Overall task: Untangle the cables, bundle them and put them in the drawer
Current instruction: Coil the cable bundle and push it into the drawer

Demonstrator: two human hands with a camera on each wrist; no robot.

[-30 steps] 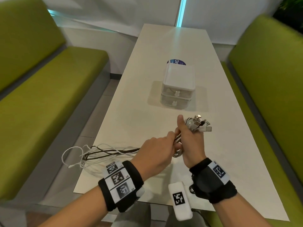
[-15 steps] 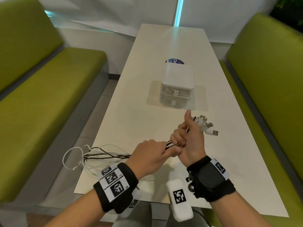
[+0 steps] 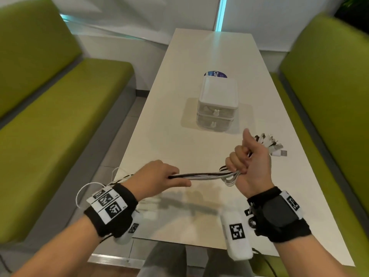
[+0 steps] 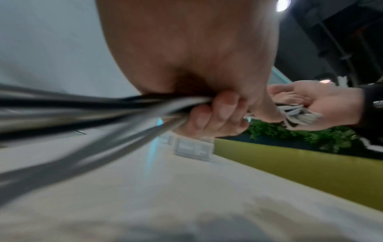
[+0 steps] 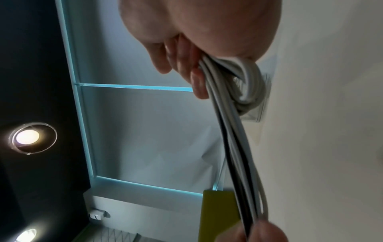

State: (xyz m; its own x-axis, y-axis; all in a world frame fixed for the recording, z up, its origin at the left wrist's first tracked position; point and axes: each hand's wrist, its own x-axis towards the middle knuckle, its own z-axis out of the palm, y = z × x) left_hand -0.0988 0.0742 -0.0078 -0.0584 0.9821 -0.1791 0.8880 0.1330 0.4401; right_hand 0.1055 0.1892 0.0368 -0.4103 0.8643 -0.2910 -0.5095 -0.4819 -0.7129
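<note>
Cables (image 3: 203,175): one mixed bunch of black and white strands is stretching taut between two hands above the table (image 3: 199,220); strand count cannot be told.
Right hand (image 3: 252,165): fingers are curling around looped cable, thumb pointing up; connectors (image 3: 269,143) are fanning out behind it.
Left hand (image 3: 157,177): fingers are closing around the bunch; slack is trailing off the near-left table edge.
Drawer unit (image 3: 217,105): one, with two stacked drawers, both closed, standing well beyond the hands.
Surroundings: two green benches are flanking the table.
Right wrist view: is showing the coiled loop (image 5: 247,81) hidden from overhead.
</note>
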